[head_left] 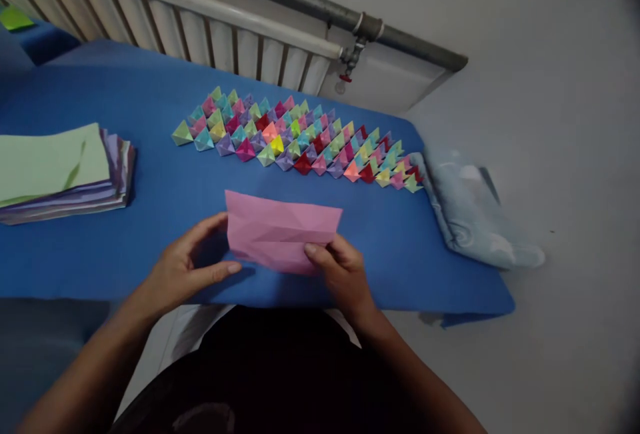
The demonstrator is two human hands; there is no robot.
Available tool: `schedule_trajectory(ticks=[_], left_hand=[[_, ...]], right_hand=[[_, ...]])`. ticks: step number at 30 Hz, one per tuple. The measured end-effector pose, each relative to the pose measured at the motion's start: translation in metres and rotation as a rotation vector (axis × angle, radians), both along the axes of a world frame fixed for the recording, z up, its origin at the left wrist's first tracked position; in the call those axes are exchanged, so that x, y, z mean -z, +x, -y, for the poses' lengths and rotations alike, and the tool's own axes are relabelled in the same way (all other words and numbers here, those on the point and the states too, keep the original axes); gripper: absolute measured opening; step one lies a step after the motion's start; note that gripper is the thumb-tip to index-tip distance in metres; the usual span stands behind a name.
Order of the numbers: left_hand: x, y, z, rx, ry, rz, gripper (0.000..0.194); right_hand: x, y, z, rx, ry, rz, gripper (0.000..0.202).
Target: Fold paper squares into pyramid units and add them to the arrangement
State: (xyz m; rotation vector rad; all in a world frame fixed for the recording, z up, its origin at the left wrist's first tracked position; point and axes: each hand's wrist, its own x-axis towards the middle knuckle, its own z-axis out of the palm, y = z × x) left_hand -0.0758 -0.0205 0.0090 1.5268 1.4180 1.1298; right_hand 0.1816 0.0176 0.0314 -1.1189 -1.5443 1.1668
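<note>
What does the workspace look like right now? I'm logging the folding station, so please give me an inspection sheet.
Surface: blue table, flat, partly bare.
Job's things: pink paper, creased, held over the table's near edge.
Clutter: rows of small folded paper shapes; paper stack at left; pale blue cloth at the right end.
Grips: left hand at the paper's left edge; right hand pinching its lower edge.
Cables: nothing seen.
Surroundings: radiator and pipe with a valve against the wall.

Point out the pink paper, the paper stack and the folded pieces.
pink paper (280, 227), head view, middle of the creased sheet.
paper stack (55, 167), head view, green top sheet.
folded pieces (300, 137), head view, centre of the rows.
</note>
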Motion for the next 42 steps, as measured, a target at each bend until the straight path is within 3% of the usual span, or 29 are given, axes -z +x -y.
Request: schedule_trajectory(ticks=[4,7,12,16,21,25,29,33,37,40,42], left_hand=[[-0.012,0.022,-0.017,0.114,-0.202,0.345,0.029],[-0.018,0.031,-0.019,0.070,-0.271,0.449,0.021],[-0.014,0.034,-0.017,-0.115,-0.299,0.523,0.017],[-0.014,0.036,-0.016,-0.193,-0.416,0.684,0.017],[-0.019,0.029,-0.014,-0.150,-0.580,0.846,0.027],[-0.014,0.025,-0.013,-0.088,-0.518,0.910,0.038],[-0.012,0.030,-0.015,-0.108,-0.444,0.675,0.024],[-0.012,0.035,-0.027,-0.116,-0.345,0.308,0.029],[-0.007,0.038,-0.039,-0.101,-0.312,-0.149,0.029],[-0.003,0.046,-0.039,-0.168,-0.055,-0.505,0.016],[-0.001,0.057,-0.034,-0.111,0.209,-0.627,0.015]], right_hand=[[0.006,-0.001,-0.001,0.037,-0.232,-0.156,0.022],[0.010,0.001,-0.001,0.055,-0.291,-0.170,0.024],[0.011,0.002,-0.002,0.063,-0.345,-0.193,0.023],[0.010,0.006,-0.004,0.062,-0.376,-0.242,0.011],[0.008,0.013,-0.003,-0.083,-0.546,-0.411,0.017],[0.007,0.012,-0.003,-0.130,-0.519,-0.421,0.023],[0.007,0.010,-0.005,-0.017,-0.311,-0.188,0.014],[0.010,0.011,-0.005,0.091,-0.270,-0.011,0.019],[0.018,0.011,-0.005,0.160,-0.221,0.143,0.058],[0.020,0.011,-0.006,0.149,-0.190,0.256,0.070],[0.019,0.011,-0.008,0.121,-0.179,0.300,0.062]])
